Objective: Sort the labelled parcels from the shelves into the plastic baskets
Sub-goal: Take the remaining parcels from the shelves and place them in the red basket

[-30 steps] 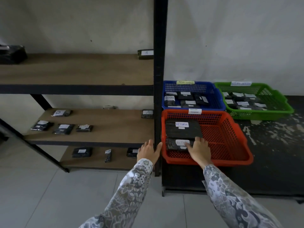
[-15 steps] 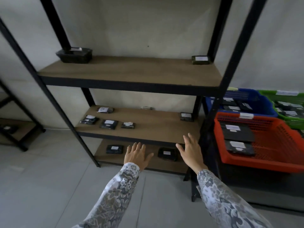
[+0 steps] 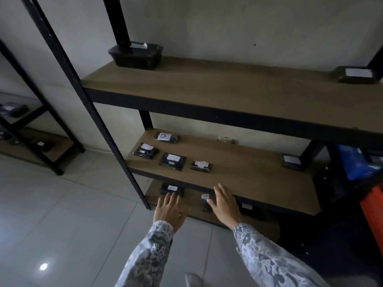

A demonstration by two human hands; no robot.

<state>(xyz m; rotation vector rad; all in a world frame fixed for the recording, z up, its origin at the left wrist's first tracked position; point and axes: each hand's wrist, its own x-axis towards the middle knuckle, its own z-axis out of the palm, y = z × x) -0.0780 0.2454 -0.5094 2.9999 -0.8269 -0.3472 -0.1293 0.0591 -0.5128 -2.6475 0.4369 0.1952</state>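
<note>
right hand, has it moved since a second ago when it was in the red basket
Yes. The right hand has left the red basket and gone leftward to the bottom shelf, fingers straight, beside a narrow parcel.

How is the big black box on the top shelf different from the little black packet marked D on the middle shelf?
The black plastic box at the left end of the top shelf is tall and tub-shaped; the small black packet marked D on the middle shelf is flat and much smaller. The box's white label lies along its back top edge, partly hidden by the rack post and unreadable; the packet's label faces up, plainly showing a D. Both are black, white-labelled and untouched.
</note>
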